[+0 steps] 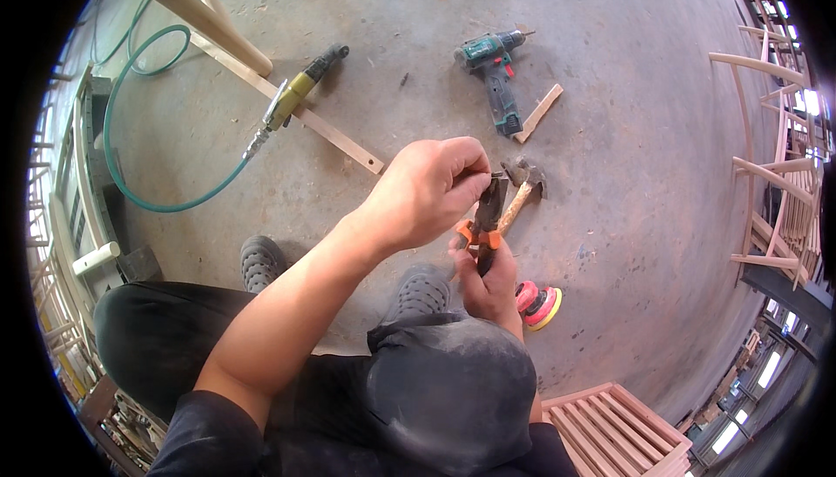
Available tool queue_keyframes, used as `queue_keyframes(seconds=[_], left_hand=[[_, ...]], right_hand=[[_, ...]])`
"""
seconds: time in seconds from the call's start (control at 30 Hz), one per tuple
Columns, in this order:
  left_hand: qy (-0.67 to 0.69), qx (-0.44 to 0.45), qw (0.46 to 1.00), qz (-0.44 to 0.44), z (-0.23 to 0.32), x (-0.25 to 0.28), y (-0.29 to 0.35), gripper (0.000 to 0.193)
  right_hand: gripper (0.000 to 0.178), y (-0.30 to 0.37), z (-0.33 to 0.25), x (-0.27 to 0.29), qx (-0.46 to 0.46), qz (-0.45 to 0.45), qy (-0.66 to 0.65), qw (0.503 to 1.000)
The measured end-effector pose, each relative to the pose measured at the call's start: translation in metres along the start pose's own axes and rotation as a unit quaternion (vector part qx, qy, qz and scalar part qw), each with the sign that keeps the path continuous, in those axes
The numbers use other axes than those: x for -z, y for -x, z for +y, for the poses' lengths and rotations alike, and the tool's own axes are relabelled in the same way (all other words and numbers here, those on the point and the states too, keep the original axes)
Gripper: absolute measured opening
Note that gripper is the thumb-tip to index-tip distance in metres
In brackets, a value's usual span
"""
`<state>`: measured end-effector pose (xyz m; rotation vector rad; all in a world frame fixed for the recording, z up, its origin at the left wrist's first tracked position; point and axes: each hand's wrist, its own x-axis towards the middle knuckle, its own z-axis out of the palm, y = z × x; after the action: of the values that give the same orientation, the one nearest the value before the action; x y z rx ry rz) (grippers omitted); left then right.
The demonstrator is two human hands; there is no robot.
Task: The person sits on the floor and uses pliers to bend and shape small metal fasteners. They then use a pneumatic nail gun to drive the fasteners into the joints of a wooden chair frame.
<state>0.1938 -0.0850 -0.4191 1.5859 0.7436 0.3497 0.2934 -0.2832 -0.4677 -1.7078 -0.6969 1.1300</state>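
My right hand [488, 284] grips the orange handles of a pair of pliers [486, 216], jaws pointing up. My left hand [427, 190] reaches across from the left with its fingertips pinched at the pliers' jaws; whatever small thing they pinch is hidden. Both hands hover above my knees. A claw hammer [521, 188] with a wooden handle lies on the concrete floor just behind the pliers.
A green cordless drill [495, 72] and a short wood offcut [538, 113] lie further out. A yellow air tool [296, 92] on a green hose [131, 164] rests by a long wooden strip [287, 107]. A red-and-yellow sanding disc [540, 305], slatted seat [614, 429] and chair frames [775, 172] are nearby.
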Motion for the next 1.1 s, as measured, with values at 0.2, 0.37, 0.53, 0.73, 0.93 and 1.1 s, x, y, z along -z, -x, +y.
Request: queue_keyframes(seconds=[0.2,0.37,0.53,0.73,0.93,1.1], left_hand=[[-0.002,-0.009,1.000,0.004,-0.004,-0.002,0.000,0.009],[-0.004,0.004,1.000,0.018,-0.001,-0.005,0.001,0.008],[-0.003,0.019,0.999,0.031,0.003,-0.007,0.002,0.008],[0.006,0.021,0.999,0.038,0.003,-0.009,0.003,0.008],[-0.008,0.022,0.999,0.042,0.008,-0.011,0.004,0.009],[0.030,0.064,0.997,0.038,0.010,-0.012,0.005,0.011]], right_hand=[[0.025,-0.002,0.000,-0.004,0.019,-0.002,0.012,1.000],[0.025,-0.005,0.006,-0.004,0.055,0.012,0.060,0.997],[0.033,-0.006,0.009,0.000,0.046,0.005,0.056,0.997],[0.054,-0.006,0.010,-0.005,0.055,0.019,0.072,0.996],[0.049,-0.007,0.010,-0.004,0.095,0.038,0.100,0.990],[0.039,-0.001,0.004,-0.007,0.052,0.041,-0.002,0.998]])
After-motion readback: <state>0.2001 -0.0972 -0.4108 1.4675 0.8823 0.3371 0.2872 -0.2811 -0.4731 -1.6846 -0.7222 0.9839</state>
